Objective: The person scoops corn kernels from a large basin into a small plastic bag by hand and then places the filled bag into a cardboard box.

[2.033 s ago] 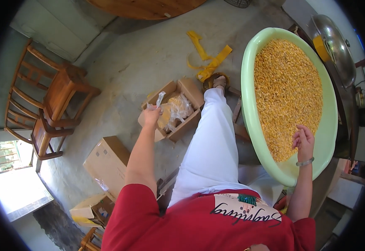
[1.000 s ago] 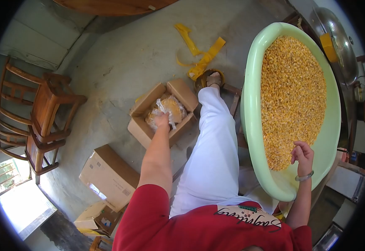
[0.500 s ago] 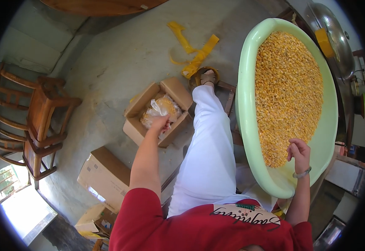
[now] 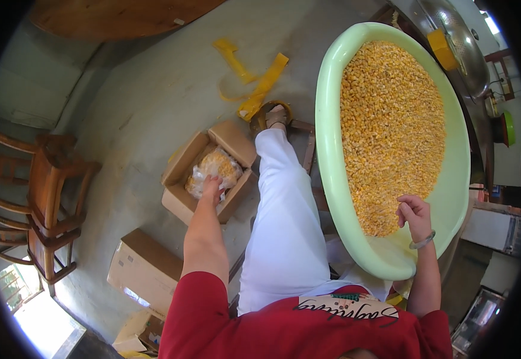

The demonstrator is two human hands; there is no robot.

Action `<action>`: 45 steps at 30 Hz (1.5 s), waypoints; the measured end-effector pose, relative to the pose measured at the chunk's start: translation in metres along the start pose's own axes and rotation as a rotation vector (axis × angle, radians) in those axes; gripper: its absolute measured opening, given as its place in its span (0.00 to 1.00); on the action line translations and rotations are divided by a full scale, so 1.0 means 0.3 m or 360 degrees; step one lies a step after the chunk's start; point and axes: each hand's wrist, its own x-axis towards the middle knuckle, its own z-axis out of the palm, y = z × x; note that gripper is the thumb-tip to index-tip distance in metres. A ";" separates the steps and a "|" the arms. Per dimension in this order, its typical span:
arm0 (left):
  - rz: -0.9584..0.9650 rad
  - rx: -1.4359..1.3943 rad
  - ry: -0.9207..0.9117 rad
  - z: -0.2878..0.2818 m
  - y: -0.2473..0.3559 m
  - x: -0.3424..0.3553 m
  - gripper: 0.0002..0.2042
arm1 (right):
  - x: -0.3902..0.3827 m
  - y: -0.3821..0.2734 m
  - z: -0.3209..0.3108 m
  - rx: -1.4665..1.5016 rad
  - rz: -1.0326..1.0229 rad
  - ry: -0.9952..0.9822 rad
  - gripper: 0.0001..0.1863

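My left hand (image 4: 211, 188) reaches into an open cardboard box (image 4: 176, 202) on the floor. Its fingers are apart and rest on a clear plastic bag (image 4: 221, 166) of yellow kernels lying inside. At the right, my right hand (image 4: 414, 213) hovers over the near part of a big pale green basin (image 4: 329, 131), with a bracelet at the wrist. The fingers are curled in, and whatever they may hold is hidden. A broad layer of yellow corn kernels (image 4: 392, 131) fills much of the basin; its near end shows bare green plastic.
Yellow tape strips (image 4: 266, 84) lie on the floor near my sandalled foot (image 4: 275, 116). A closed carton (image 4: 144, 263) and another box (image 4: 138, 332) stand at the lower left. Wooden chairs (image 4: 51, 191) are at the left, and a metal bowl (image 4: 451, 42) is beyond the basin.
My left hand has let go of the gathered plastic and now lies spread on the bag, which sits lower. The view has shifted slightly; my right hand stays over the basin.
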 end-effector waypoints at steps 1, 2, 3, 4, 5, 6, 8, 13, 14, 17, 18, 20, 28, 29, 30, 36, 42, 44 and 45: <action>-0.0034 -0.0096 0.0008 -0.006 -0.014 0.015 0.35 | 0.000 -0.003 0.002 -0.0003 0.0008 -0.0003 0.07; -0.0072 -0.0187 0.0024 -0.004 -0.015 0.016 0.35 | -0.001 -0.002 0.004 -0.0002 0.0022 -0.0010 0.07; -0.0102 -0.0278 0.0110 0.000 -0.006 0.008 0.27 | -0.002 -0.001 0.003 -0.0003 0.0028 -0.0005 0.07; -0.0161 -0.0235 0.0139 0.001 -0.006 0.029 0.24 | -0.003 -0.002 0.001 -0.0005 0.0033 -0.0002 0.07; -0.0219 -0.0194 0.0178 -0.011 0.008 0.038 0.22 | 0.000 -0.001 0.004 -0.0003 0.0039 -0.0009 0.07; -0.0278 -0.0153 0.0217 -0.019 0.014 0.042 0.19 | 0.001 -0.006 0.006 -0.0021 0.0037 -0.0004 0.07; 0.0260 0.1041 0.0513 -0.024 0.051 -0.020 0.19 | -0.001 -0.008 0.006 -0.0046 0.0043 0.0023 0.07; 0.1406 0.1904 0.0621 -0.067 0.060 -0.073 0.18 | -0.002 0.001 0.007 -0.0055 0.0017 0.0008 0.07; 0.1179 0.1961 0.0487 -0.075 0.057 -0.062 0.18 | 0.000 0.000 0.009 -0.0062 0.0003 0.0001 0.06; 0.0623 0.1999 0.0206 -0.129 0.000 0.028 0.20 | 0.004 -0.023 0.012 -0.0107 0.0057 -0.0026 0.07; 0.0467 0.2006 0.0123 -0.132 -0.001 0.031 0.21 | -0.001 -0.023 0.012 -0.0122 0.0093 -0.0060 0.07; 0.0604 0.1864 0.0302 -0.108 -0.009 0.002 0.22 | -0.013 -0.016 0.012 -0.0142 0.0164 -0.0120 0.07; 0.1065 0.1407 0.0324 0.067 0.099 -0.332 0.15 | -0.036 -0.024 0.036 -0.1197 -0.0248 -0.0392 0.09; 0.1256 0.1243 0.0297 0.077 0.105 -0.342 0.14 | -0.042 -0.036 0.036 -0.1254 -0.0323 -0.0391 0.09; 0.1440 0.1072 0.0274 0.086 0.126 -0.359 0.13 | -0.044 -0.043 0.036 -0.1309 -0.0403 -0.0394 0.09; 0.1766 0.0234 -0.0261 0.365 0.355 -0.915 0.10 | -0.050 -0.027 0.027 -0.1528 -0.0722 -0.0319 0.08; 0.2607 0.0860 -0.0793 0.657 0.331 -1.390 0.08 | -0.054 -0.027 0.015 -0.1453 -0.0799 -0.0220 0.05; 0.2505 0.1037 -0.1046 0.748 0.262 -1.485 0.08 | -0.053 -0.023 0.011 -0.1396 -0.0856 -0.0209 0.06; 0.2479 0.1182 -0.1068 0.786 0.222 -1.503 0.08 | -0.050 -0.020 0.011 -0.1419 -0.0865 -0.0212 0.09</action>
